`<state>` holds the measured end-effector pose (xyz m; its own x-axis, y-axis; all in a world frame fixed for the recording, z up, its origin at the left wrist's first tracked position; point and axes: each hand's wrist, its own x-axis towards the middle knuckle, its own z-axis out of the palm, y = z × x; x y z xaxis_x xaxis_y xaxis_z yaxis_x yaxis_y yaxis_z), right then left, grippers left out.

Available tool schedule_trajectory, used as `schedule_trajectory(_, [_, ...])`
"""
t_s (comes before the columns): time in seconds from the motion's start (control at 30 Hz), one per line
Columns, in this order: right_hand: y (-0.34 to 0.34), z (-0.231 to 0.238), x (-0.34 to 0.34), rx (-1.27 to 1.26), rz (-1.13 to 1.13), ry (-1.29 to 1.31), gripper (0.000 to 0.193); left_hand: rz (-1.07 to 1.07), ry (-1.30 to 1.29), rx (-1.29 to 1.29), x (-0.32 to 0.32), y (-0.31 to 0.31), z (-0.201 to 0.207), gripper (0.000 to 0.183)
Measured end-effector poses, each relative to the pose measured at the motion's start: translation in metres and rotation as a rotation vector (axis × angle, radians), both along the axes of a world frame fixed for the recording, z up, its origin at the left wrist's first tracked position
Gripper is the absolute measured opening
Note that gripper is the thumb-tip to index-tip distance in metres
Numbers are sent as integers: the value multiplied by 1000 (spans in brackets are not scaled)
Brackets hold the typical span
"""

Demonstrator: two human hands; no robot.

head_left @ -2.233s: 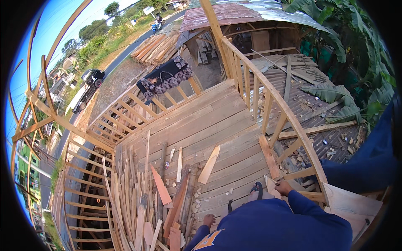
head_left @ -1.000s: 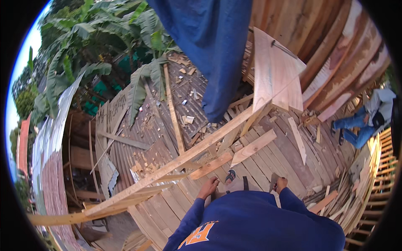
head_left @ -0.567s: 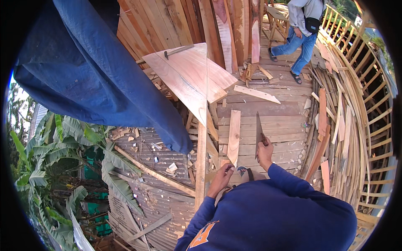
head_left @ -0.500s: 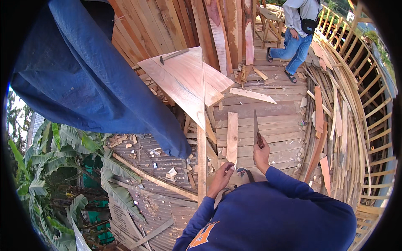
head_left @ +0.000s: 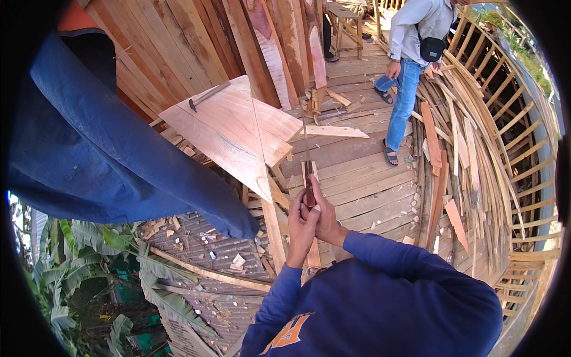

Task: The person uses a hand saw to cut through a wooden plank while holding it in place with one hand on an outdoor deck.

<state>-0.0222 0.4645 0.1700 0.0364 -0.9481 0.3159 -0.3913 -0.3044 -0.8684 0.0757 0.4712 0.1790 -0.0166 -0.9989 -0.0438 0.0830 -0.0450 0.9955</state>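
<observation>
A handsaw (head_left: 308,191) with a brown handle points away from me, its thin blade seen nearly edge-on. My right hand (head_left: 327,219) is closed on the handle. My left hand (head_left: 301,228) meets it from the left, fingers closed at the same handle, though the hands partly hide each other's grip. Just beyond and to the left, pale wide boards (head_left: 229,132) lie raised above the floor. A hammer (head_left: 208,96) rests across their far left part. A narrow plank (head_left: 313,254) lies partly hidden beneath my hands.
A person (head_left: 404,77) in blue jeans stands at the far right. Long wood strips (head_left: 476,160) are piled along the slatted railing (head_left: 529,143). Tall planks (head_left: 178,41) lean at the back. A blue tarp (head_left: 119,131) hangs at left. Offcuts litter the plank floor (head_left: 369,184).
My left hand has come to the saw handle and joined my right. The saw has moved left and away from me. The person has walked nearer; my view has shifted right.
</observation>
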Motion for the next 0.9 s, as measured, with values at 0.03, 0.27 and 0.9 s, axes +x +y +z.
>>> schedule_trajectory(0.03, [-10, 2, 1, 0, 40, 3, 83, 6, -33, -32, 3, -9, 2, 60])
schedule_trajectory(0.27, [-75, -28, 17, -64, 309, -23, 95, 200, -180, -28, 10, -58, 9, 63])
schedule_trajectory(0.9, [-133, -79, 114, 206, 340, -356, 95, 154, -596, -90, 105, -125, -25, 59])
